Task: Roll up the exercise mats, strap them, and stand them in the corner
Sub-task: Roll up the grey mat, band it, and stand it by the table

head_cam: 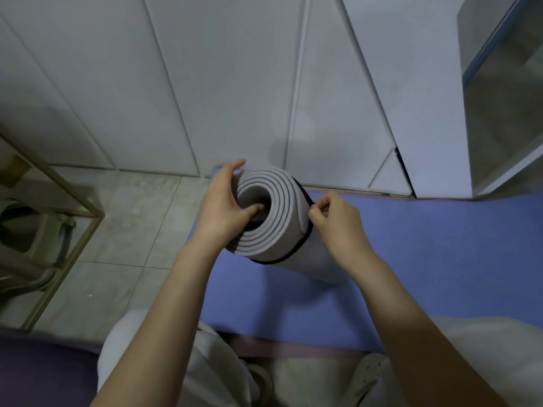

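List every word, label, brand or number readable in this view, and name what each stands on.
None: no readable text appears anywhere in the head view.
The rolled grey mat, its black strap, the flat blue mat and the white wall panels all show plain surfaces without print.

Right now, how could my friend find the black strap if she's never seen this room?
Look at the big blue mat lying on the floor by the white wall. A rolled grey mat sits on it. The black strap is the thin dark band round that roll, pinched by the right hand.
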Demonstrator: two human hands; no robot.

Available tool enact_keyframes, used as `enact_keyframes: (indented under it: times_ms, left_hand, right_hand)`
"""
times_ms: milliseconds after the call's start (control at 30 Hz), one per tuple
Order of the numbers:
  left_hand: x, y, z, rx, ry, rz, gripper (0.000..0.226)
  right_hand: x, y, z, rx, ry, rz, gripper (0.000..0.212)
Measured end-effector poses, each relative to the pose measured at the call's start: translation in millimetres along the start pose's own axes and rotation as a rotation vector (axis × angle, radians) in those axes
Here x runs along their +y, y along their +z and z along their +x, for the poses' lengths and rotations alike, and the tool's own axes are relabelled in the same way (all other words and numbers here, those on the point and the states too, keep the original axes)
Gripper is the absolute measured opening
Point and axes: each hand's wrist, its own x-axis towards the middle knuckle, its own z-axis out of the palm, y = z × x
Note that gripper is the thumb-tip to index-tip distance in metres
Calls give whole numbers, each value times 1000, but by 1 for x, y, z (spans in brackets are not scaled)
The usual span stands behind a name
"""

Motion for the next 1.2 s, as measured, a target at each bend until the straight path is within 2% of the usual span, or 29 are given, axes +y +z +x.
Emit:
enact_keyframes:
  times_ms: [67, 167, 300, 400, 467, 567, 667, 733, 833, 1067, 1200]
  left_hand:
    - [2, 0, -5, 34, 134, 153, 73]
    - [-4, 6, -19, -20, 300, 261, 60]
    - [-21, 3, -27, 16, 383, 215, 57]
    - [-26, -1, -31, 6, 421, 198, 60]
    - [-27, -3, -33, -12, 427, 176, 61]
    - [-28, -5, -32, -47, 446, 147, 57]
    - [-24, -4, -28, -67, 461, 137, 53]
    - [-23, -2, -27, -73, 471, 136, 52]
    - [-23, 0, -28, -78, 471, 125, 51]
    - [-21, -6, -42, -33, 320, 126, 48]
    - [-15, -7, -47, 9, 225, 213, 44]
  right_hand:
    - [4, 6, -6, 1, 33, 90, 6]
    - [10, 11, -11, -44, 139, 225, 12]
    - [10, 13, -17, -335, 242, 535, 24]
    - [7, 13, -17, -463, 240, 497, 36]
    - [5, 11, -12, -481, 216, 521, 30]
    - [3, 13, -2, -413, 229, 606, 29]
    - [12, 23, 12, -219, 319, 656, 30]
    - [28, 32, 20, -85, 377, 619, 28]
    - [56, 46, 27, 66, 398, 435, 27]
    - [78, 53, 30, 76, 361, 237, 31]
    - [68, 48, 30, 6, 223, 207, 33]
